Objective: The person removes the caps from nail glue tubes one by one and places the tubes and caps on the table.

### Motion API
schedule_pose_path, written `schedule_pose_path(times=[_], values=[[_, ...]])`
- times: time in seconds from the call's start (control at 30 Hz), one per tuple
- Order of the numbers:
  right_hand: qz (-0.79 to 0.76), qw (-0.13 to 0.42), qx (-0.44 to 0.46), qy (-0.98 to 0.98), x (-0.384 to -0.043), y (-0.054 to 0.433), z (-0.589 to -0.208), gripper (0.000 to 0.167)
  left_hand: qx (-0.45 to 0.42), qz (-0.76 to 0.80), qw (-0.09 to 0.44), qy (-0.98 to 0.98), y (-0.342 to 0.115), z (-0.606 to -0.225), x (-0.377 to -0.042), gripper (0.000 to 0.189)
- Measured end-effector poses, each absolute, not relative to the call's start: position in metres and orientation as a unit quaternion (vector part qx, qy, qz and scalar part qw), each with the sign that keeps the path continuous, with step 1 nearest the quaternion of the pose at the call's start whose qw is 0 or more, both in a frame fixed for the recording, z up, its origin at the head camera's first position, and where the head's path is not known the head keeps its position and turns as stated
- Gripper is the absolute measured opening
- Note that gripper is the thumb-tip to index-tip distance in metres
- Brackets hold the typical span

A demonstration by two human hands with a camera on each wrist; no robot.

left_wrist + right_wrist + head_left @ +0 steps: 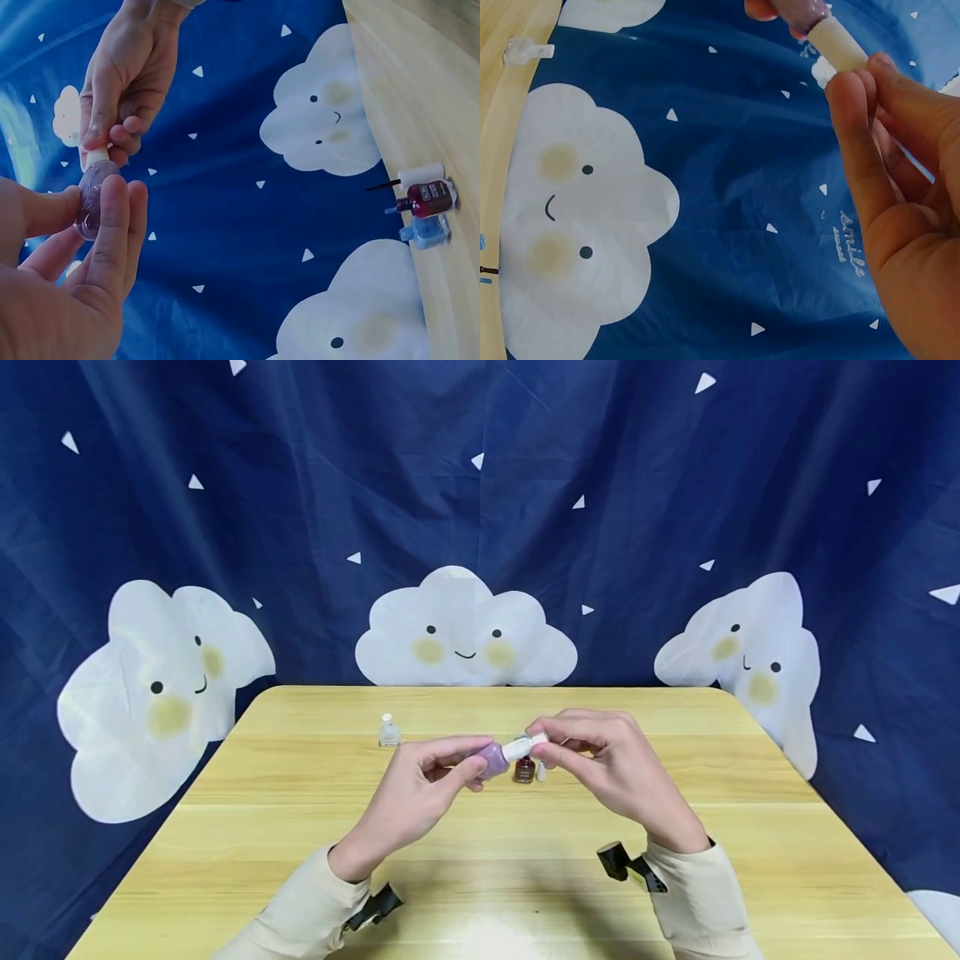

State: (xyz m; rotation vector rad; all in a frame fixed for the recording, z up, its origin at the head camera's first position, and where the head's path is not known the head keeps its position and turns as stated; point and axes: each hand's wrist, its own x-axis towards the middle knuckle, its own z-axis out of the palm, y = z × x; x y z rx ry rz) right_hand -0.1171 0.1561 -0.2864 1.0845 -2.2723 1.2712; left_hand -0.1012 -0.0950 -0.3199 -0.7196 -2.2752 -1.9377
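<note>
A purple nail polish bottle (pixel 492 762) is held in the air above the desk (pixel 300 827), tilted, its white cap (pixel 525 747) toward the right. The left hand (pixel 423 781) has its grip clamped on the bottle's body, thumb on one side and fingers on the other. The right hand (pixel 607 756) pinches the cap near its far end between thumb and fingertips. Cap and bottle meet at the neck, though whether the thread is tight or loose I cannot tell.

Beyond the hands, a dark red nail polish bottle (pixel 431 199) stands on the desk just beside a light blue nail polish bottle (pixel 429 233); a loose brush cap (pixel 422 176) lies close by, its dark brush sticking out past the desk edge in the left wrist view. A clear bottle (pixel 388 733) stands well apart, toward the left.

The likeliest trouble is polish dripping or running out: the bottle leans, so a cap that comes free at this slant could let it spill. The smooth, rounded body could also turn in the left fingertips if the cap is stiff. Lowering the hands carelessly might knock the red bottle, which looks uncapped, and smear the desk.
</note>
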Motion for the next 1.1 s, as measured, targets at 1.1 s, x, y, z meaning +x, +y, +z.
schedule_pose_path(times=[1.1], values=[[0.452,0.167,0.341,-0.807,-0.1105,0.1521,-0.2841,0.008,-0.258,-0.598,0.085,-0.754,-0.0990,-0.3148,-0.0964,0.026]])
